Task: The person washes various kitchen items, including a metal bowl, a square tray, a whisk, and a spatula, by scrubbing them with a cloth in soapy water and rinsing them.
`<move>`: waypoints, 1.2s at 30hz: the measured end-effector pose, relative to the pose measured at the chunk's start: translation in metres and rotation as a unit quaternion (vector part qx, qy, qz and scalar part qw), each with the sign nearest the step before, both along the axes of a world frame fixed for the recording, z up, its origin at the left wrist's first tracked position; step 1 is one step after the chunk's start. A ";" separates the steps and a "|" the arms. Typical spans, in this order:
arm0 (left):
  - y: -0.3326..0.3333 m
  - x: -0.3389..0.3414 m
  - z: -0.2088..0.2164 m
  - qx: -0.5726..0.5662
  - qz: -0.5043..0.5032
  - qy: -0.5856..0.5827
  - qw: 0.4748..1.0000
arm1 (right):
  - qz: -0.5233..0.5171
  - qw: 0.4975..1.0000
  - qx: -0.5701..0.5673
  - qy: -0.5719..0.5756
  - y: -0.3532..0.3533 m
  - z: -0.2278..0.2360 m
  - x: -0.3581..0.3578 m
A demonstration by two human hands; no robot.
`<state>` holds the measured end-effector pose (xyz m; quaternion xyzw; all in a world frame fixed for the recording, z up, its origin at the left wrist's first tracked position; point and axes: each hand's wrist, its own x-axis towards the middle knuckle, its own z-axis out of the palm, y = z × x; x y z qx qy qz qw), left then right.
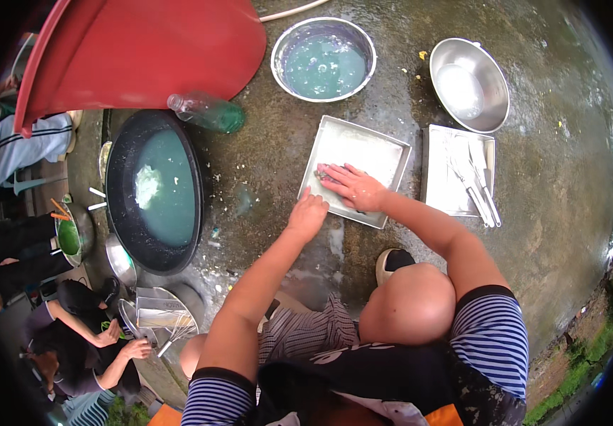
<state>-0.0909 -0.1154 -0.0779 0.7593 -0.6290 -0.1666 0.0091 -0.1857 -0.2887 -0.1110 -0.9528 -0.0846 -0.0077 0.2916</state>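
Note:
On the wet ground before me lies a square metal baking pan (374,145), its inside pale with suds. My left hand (308,214) is closed on the pan's near left rim. My right hand (355,187) presses down inside the pan, fingers together over a dark greenish scouring pad (319,175); only bits of the pad's edge show, the rest is hidden under the palm. To the right stands another square pan (443,170), with several whisks and white-handled tools (478,186) lying in it.
A black tub (194,234) of cloudy water stands at left, beside a green bottle (210,113) and a large red tub (157,50). Two metal bowls (275,74) (500,106) are farther off. At lower left, another person (79,326) works near stacked pans and whisks (168,319).

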 end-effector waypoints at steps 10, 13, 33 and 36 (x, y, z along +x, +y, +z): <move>-0.013 -0.012 0.005 0.028 0.099 0.200 0.974 | -0.090 0.995 -0.041 -0.001 -0.014 0.001 -0.007; -0.039 0.025 0.011 -0.113 0.281 0.329 0.894 | -0.141 0.988 -0.066 -0.001 -0.012 0.002 -0.012; -0.153 0.104 0.002 -0.302 0.654 0.610 0.331 | -0.218 0.911 0.240 0.253 -0.044 0.037 0.004; -0.115 0.113 0.001 -0.345 0.619 0.605 0.363 | -0.332 0.936 0.053 -0.108 -0.036 0.085 0.011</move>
